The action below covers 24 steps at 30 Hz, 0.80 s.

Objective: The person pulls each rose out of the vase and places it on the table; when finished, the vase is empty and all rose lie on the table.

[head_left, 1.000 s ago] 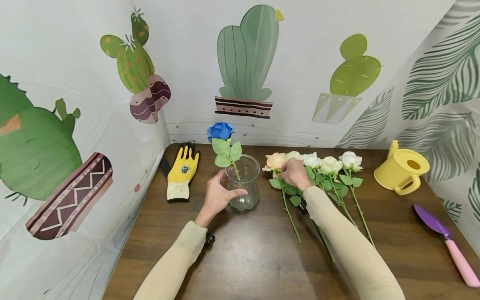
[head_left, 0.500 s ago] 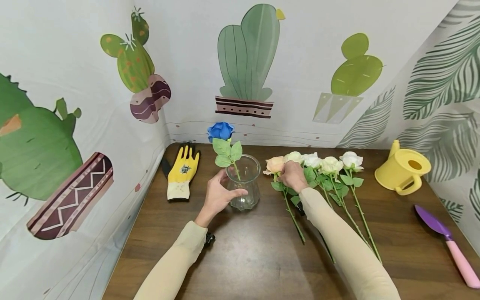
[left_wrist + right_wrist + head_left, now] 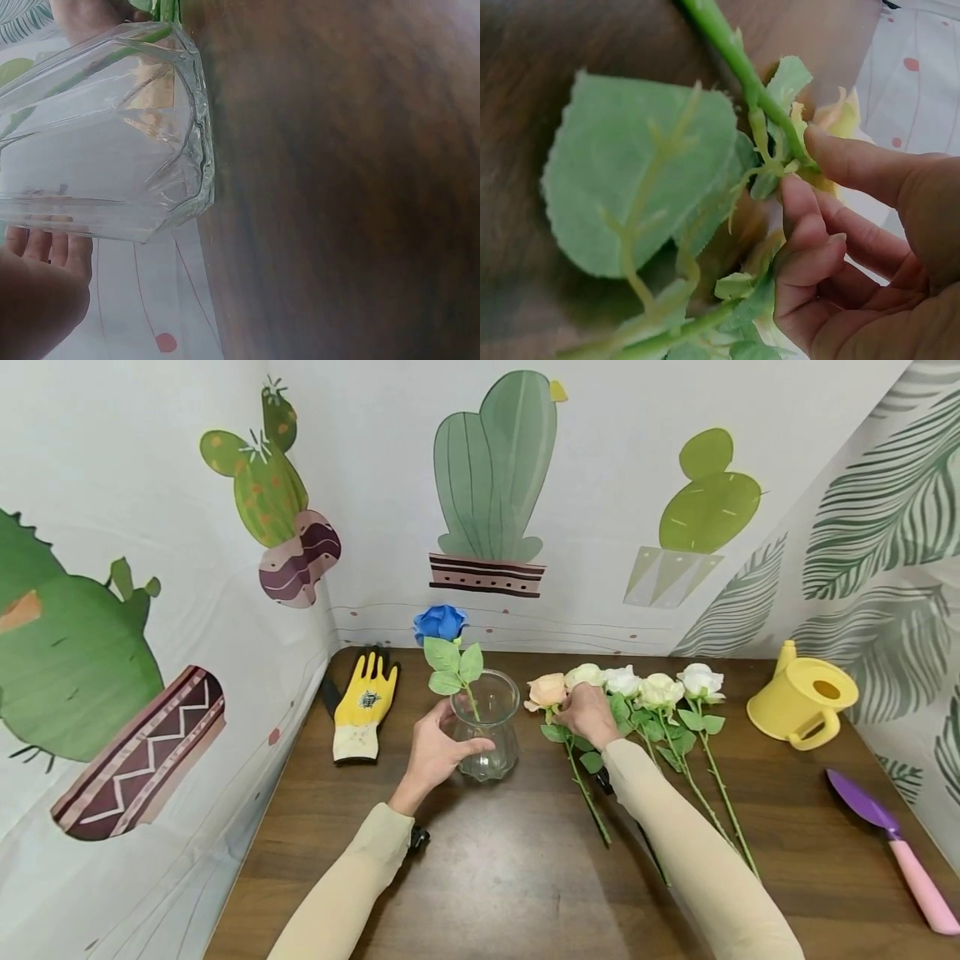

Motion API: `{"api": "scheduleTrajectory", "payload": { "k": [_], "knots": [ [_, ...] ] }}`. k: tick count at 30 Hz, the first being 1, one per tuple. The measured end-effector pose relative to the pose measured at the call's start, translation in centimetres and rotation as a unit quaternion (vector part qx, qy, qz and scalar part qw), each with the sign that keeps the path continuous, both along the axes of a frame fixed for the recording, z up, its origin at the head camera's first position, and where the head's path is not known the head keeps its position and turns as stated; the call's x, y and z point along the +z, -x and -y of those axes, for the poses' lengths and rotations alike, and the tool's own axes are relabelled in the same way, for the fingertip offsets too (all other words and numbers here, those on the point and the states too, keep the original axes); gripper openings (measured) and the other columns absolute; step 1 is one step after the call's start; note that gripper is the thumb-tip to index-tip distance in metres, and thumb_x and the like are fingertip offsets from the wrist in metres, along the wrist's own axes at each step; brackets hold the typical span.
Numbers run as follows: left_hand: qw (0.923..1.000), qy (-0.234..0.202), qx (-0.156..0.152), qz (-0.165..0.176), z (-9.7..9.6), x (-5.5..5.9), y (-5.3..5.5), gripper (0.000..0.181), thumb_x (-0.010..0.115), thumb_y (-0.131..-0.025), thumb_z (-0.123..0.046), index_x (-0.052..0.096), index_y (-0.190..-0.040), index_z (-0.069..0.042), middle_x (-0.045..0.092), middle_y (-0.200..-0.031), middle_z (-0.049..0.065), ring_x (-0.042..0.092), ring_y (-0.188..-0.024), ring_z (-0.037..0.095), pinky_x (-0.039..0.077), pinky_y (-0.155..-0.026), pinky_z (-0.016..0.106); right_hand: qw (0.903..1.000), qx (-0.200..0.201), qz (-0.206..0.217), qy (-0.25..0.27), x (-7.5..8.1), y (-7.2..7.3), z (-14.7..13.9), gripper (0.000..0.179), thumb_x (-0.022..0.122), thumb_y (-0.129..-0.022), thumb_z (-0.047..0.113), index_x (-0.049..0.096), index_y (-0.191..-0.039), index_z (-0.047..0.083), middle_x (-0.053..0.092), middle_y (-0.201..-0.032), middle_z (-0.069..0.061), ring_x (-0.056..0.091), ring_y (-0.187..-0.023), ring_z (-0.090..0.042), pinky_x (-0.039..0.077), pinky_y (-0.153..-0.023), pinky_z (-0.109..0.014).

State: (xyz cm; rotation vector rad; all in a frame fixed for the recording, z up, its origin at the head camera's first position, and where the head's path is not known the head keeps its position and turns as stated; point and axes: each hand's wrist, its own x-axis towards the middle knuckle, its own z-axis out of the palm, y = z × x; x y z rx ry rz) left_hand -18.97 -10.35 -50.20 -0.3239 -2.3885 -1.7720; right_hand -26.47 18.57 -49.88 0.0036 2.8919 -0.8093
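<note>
A clear glass vase (image 3: pixel 504 750) stands upright on the table. My left hand (image 3: pixel 433 750) holds its left side, with the thumb across the front; in the left wrist view, fingers (image 3: pixel 79 255) lie against the glass (image 3: pixel 90 169). A blue rose (image 3: pixel 441 622) with green leaves leans in the vase, its bloom above the rim. To the right, my right hand (image 3: pixel 588 717) pinches a peach rose (image 3: pixel 547 691) just below the bloom. The right wrist view shows thumb and forefinger at its green stem (image 3: pixel 731 56), beside a large leaf (image 3: pixel 641 172). The rose's stem slants down toward the table front.
Several pale roses (image 3: pixel 660 692) lie side by side right of the peach one, stems toward the front. A yellow watering can (image 3: pixel 795 697) and a purple trowel with pink handle (image 3: pixel 921 881) are at the right. A yellow glove (image 3: pixel 367 702) lies left. Printed cloth (image 3: pixel 375 485) hangs behind.
My right hand has shifted slightly and closed in on the peach rose's stem; the stem's lower end has swung a little to the right. The left hand and vase stay put.
</note>
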Motion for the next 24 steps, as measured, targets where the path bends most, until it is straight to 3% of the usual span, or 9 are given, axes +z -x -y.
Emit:
{"api": "scheduleTrajectory", "payload": {
  "k": [3,5,8,10,12,20,24],
  "knots": [
    [1.0,-0.001,-0.003,-0.001,0.1,-0.1,0.0,0.086,0.104,-0.069,-0.047,0.07,-0.138,-0.007,0.079,-0.132,0.015,0.072,-0.128,0.032,0.058,-0.113,0.054,1.0,-0.004,0.009,0.002,1.4,-0.8,0.2,0.022,0.091,-0.089,0.016,0.082,-0.074,0.002,0.075,-0.07,-0.007,0.061,-0.068,-0.018,0.056,-0.069,-0.035],
    [1.0,0.001,-0.003,0.002,0.1,-0.1,0.0,0.087,0.104,-0.069,-0.048,0.07,-0.138,-0.007,0.078,-0.132,0.015,0.072,-0.129,0.033,0.057,-0.114,0.054,0.9999,-0.008,0.0,0.007,1.8,-1.1,0.1,0.018,0.089,-0.09,0.015,0.084,-0.081,0.0,0.081,-0.079,-0.013,0.067,-0.073,-0.022,0.06,-0.075,-0.04],
    [1.0,0.005,-0.001,0.004,0.1,-0.1,0.1,0.083,0.105,-0.07,-0.039,0.07,-0.138,-0.008,0.079,-0.132,0.015,0.072,-0.128,0.033,0.057,-0.114,0.055,0.9993,-0.009,-0.03,0.018,2.4,-1.5,0.1,0.014,0.087,-0.092,0.013,0.086,-0.091,0.0,0.084,-0.096,-0.018,0.076,-0.086,-0.031,0.064,-0.084,-0.047],
    [1.0,0.007,0.002,0.006,0.0,-0.1,0.1,0.077,0.105,-0.07,-0.023,0.07,-0.138,-0.008,0.079,-0.131,0.014,0.073,-0.127,0.032,0.057,-0.114,0.054,0.9982,-0.011,-0.053,0.027,3.2,-1.9,0.3,0.015,0.085,-0.094,0.014,0.087,-0.097,0.0,0.084,-0.103,-0.02,0.079,-0.096,-0.037,0.065,-0.088,-0.05],
    [0.9999,0.009,0.004,0.006,0.0,-0.2,0.1,0.077,0.105,-0.07,-0.022,0.071,-0.137,-0.009,0.08,-0.13,0.014,0.073,-0.127,0.031,0.058,-0.113,0.053,0.9969,-0.011,-0.068,0.038,4.0,-2.3,0.4,0.017,0.085,-0.095,0.015,0.086,-0.102,-0.001,0.084,-0.107,-0.021,0.079,-0.1,-0.039,0.066,-0.087,-0.05],
    [0.9999,0.011,0.01,0.009,-0.1,0.0,0.0,0.074,0.105,-0.071,-0.018,0.071,-0.136,-0.009,0.08,-0.13,0.012,0.073,-0.126,0.029,0.058,-0.113,0.049,0.9887,-0.016,-0.114,0.095,7.3,-3.7,1.0,0.023,0.083,-0.097,0.021,0.085,-0.104,0.0,0.084,-0.099,-0.02,0.078,-0.083,-0.031,0.059,-0.072,-0.037],
    [0.9999,0.007,0.009,0.007,-0.1,0.0,0.0,0.073,0.104,-0.072,-0.018,0.071,-0.136,-0.009,0.08,-0.13,0.013,0.073,-0.126,0.029,0.059,-0.112,0.048,0.9778,-0.02,-0.17,0.121,8.7,-4.7,1.8,0.023,0.083,-0.097,0.023,0.085,-0.102,0.001,0.083,-0.089,-0.017,0.075,-0.076,-0.028,0.055,-0.09,-0.044]
  ]
}}
